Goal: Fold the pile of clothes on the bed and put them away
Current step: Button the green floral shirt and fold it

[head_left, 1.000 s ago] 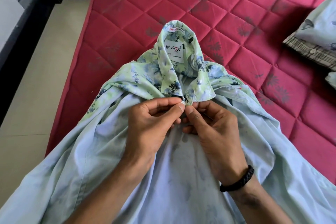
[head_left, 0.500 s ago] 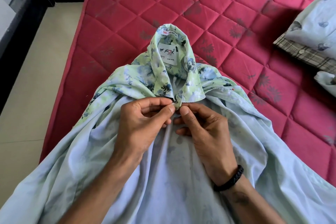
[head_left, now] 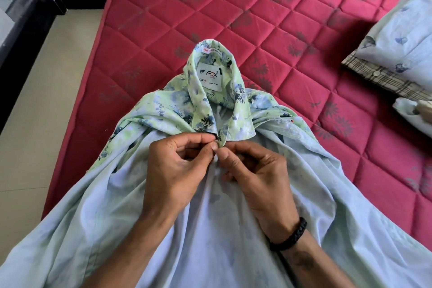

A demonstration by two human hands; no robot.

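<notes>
A light green floral shirt point(head_left: 163, 110) lies on the red quilted mattress point(head_left: 257, 18), collar away from me, its pale inner side spread toward me. A white brand label point(head_left: 209, 75) shows inside the upright collar. My left hand point(head_left: 173, 170) pinches the shirt front just under the collar, thumb against forefinger. My right hand point(head_left: 254, 175), with a black braided wristband, pinches the opposite edge of the front at the same spot. The fingertips of both hands meet at the top button, which they mostly hide.
A stack of folded clothes point(head_left: 397, 54), a pale printed shirt over a checked one, sits at the right of the mattress, with another pale garment point(head_left: 411, 112) below it. Beige floor tiles point(head_left: 42, 100) run along the bed's left edge, beside a dark door frame point(head_left: 21, 18).
Both hands stay pinched at the collar button with only small finger shifts. The view has drifted slightly, so the shirt sits a little left and lower.
</notes>
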